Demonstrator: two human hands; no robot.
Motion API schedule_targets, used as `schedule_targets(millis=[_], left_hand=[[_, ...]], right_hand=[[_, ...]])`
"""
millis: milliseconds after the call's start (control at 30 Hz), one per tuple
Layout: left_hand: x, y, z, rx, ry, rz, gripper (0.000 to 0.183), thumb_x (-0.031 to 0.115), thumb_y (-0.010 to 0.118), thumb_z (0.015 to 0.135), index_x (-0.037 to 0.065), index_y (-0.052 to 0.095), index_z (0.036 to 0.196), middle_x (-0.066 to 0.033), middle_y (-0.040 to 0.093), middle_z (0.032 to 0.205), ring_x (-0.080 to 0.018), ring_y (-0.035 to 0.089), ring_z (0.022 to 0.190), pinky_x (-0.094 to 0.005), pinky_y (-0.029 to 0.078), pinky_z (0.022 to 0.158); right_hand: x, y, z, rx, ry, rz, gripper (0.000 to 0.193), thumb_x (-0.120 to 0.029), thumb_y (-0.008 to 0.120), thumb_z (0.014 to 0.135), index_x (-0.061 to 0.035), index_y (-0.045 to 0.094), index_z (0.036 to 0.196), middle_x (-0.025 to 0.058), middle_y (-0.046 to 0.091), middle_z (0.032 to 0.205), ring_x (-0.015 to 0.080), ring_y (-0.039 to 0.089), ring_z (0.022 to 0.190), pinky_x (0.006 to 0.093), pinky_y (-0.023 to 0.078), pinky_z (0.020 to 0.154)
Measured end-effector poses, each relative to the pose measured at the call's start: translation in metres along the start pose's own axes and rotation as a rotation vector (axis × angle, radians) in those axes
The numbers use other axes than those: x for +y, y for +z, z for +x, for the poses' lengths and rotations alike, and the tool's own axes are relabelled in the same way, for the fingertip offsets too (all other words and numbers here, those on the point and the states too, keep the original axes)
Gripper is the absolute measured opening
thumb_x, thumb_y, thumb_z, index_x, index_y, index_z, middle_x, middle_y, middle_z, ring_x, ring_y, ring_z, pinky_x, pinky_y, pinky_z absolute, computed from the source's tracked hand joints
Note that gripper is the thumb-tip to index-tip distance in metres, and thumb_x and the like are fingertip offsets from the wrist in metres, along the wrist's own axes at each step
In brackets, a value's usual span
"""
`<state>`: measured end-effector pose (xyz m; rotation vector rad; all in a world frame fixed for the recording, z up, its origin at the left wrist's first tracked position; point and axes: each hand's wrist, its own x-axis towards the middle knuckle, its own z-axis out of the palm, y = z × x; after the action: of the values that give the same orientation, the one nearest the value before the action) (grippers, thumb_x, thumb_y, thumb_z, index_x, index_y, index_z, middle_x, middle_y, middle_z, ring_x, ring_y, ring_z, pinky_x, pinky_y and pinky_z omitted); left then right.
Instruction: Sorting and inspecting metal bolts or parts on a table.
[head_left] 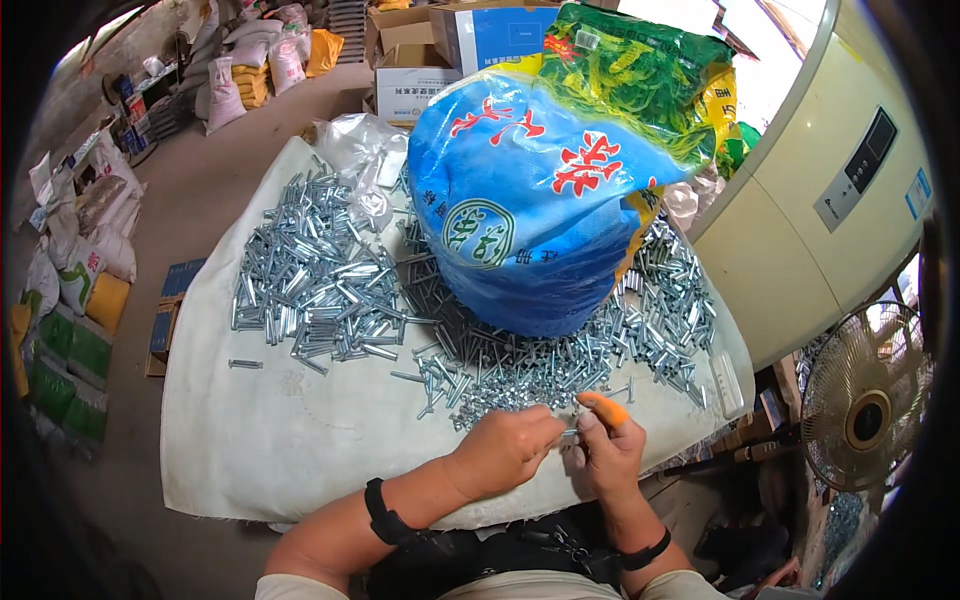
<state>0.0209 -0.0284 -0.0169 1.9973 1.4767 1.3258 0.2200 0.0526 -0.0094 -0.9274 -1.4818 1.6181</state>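
My left hand (508, 452) is closed, its fingertips pinched together close to my right hand (612, 446). A small silvery metal bolt (570, 433) bridges the gap between the two hands, gripped at each end; its exact shape is partly hidden by the fingers. An orange finger cover (602, 408) sits on one finger of my right hand. Just beyond the hands lies a heap of small metal parts (505, 385), spread in front of a big blue printed sack (520, 290).
A larger pile of metal bolts (330, 275) covers the left of the white cloth-topped table (240, 430), near a clear plastic bag (360, 150). A green packet (630, 80) tops the sack. At right stand a cream appliance (800, 230) and a fan (866, 415).
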Motion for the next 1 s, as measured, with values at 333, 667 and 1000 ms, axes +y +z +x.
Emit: schedule_targets(millis=[333, 667, 1000], left_hand=[[0.001, 0.0, 0.003, 0.233, -0.051, -0.075, 0.022, 0.008, 0.073, 0.103, 0.006, 0.075, 0.125, -0.0166, 0.077, 0.115, -0.0406, 0.077, 0.096, -0.0458, 0.064, 0.076], [0.004, 0.005, 0.004, 0.267, -0.057, 0.037, 0.018, 0.006, 0.07, 0.108, -0.001, 0.073, 0.124, -0.0202, 0.079, 0.112, -0.0311, 0.082, 0.082, -0.0388, 0.064, 0.07], [0.003, -0.007, 0.005, 0.186, -0.052, -0.014, 0.02, 0.012, 0.07, 0.11, 0.001, 0.071, 0.127, -0.0175, 0.079, 0.101, -0.0345, 0.08, 0.081, -0.0407, 0.063, 0.07]], right_hand=[[0.016, 0.035, -0.005, -0.222, -0.333, 0.112, 0.08, -0.053, 0.051, 0.121, 0.0099, 0.042, 0.169, 0.0272, 0.052, 0.167, 0.0347, 0.057, 0.152, 0.0465, 0.051, 0.12], [0.01, 0.032, -0.003, -0.187, -0.252, 0.064, 0.086, -0.057, 0.05, 0.12, 0.0118, 0.038, 0.17, 0.0285, 0.053, 0.167, 0.0389, 0.057, 0.152, 0.0472, 0.048, 0.124], [0.011, 0.036, -0.003, -0.169, -0.226, 0.087, 0.084, -0.057, 0.058, 0.117, 0.0081, 0.046, 0.168, 0.0239, 0.057, 0.165, 0.0323, 0.06, 0.147, 0.0445, 0.049, 0.122]])
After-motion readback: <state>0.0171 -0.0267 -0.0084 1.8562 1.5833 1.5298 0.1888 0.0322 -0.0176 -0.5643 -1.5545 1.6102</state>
